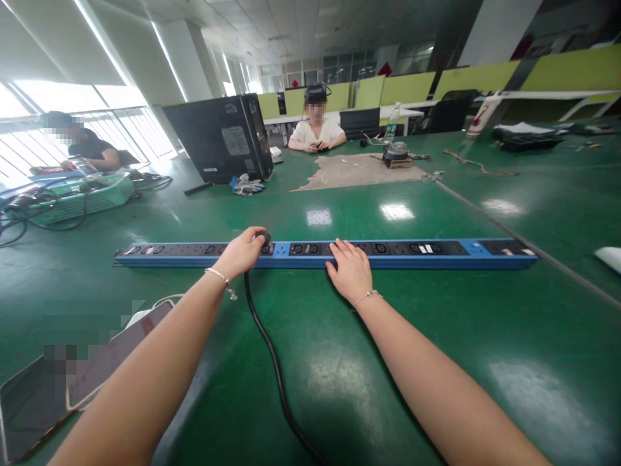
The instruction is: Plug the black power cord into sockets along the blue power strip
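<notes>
Basket: in the head view, a green plastic mesh basket is seen at the far left, loosely filled with dark cables.
Tray: a low black tray is seen at the far right, with white papers laid on top.
Power strip: a long, straight blue-and-black power strip is laid across the green table in front of the person; its long axis runs left to right, its sockets face up and its blue side is turned towards the person.
Left hand: the left hand is reached forward, with a black plug grasped by thumb and fingers at the strip, left of its middle; whether it is fully seated cannot be told.
Black cable: a thick black cable is seen running from below the left hand towards the near edge.
Right hand: the right hand is laid palm down on the strip, right of its middle, fingers slightly spread, grip released.
</notes>
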`<state>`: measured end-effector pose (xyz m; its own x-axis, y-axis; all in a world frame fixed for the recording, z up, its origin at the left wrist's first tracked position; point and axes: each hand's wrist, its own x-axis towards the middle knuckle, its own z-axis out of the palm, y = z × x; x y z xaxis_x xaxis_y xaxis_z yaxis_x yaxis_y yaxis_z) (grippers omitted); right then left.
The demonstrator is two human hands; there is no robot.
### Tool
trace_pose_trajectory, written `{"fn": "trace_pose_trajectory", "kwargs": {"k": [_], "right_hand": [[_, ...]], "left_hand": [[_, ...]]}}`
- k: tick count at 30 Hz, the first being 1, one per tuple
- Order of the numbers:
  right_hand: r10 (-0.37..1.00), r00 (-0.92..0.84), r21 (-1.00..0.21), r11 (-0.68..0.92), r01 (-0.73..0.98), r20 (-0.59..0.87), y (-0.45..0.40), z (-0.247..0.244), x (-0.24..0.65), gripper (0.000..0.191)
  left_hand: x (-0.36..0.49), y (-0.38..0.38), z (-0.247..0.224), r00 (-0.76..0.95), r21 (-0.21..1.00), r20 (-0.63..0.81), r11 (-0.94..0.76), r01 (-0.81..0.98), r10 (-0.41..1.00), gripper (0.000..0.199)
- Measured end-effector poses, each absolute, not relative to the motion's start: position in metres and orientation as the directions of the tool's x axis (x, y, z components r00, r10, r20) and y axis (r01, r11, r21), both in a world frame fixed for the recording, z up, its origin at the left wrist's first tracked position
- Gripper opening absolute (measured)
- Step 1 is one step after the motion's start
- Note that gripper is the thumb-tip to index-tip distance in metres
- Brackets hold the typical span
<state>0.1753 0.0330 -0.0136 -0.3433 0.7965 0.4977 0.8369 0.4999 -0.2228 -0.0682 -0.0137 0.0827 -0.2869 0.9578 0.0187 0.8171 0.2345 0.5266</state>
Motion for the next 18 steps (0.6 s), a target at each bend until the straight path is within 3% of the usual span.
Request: {"fn": "trace_pose_trajectory", "kwargs": {"k": [4, 10, 18], "right_hand": [[0.798, -0.34, -0.232, 0.5, 0.834, 0.497, 0.032, -0.013, 0.175, 0.043], [0.803, -0.33, -0.255, 0.499, 0.828, 0.496, 0.032, -0.012, 0.175, 0.043], [0.806, -0.334, -0.274, 0.505, 0.818, 0.489, 0.031, -0.011, 0.175, 0.043]], "left_hand": [[-0.046, -0.001, 0.073, -0.25, 0.506, -0.051, 0.241, 0.828, 0.967, 0.041], [-0.046, 0.015, 0.064, -0.229, 0.265, -0.006, 0.223, 0.938, 0.973, 0.039], [-0.045, 0.028, 0.064, -0.197, 0.087, -0.082, 0.204, 0.975, 0.977, 0.04]]}}
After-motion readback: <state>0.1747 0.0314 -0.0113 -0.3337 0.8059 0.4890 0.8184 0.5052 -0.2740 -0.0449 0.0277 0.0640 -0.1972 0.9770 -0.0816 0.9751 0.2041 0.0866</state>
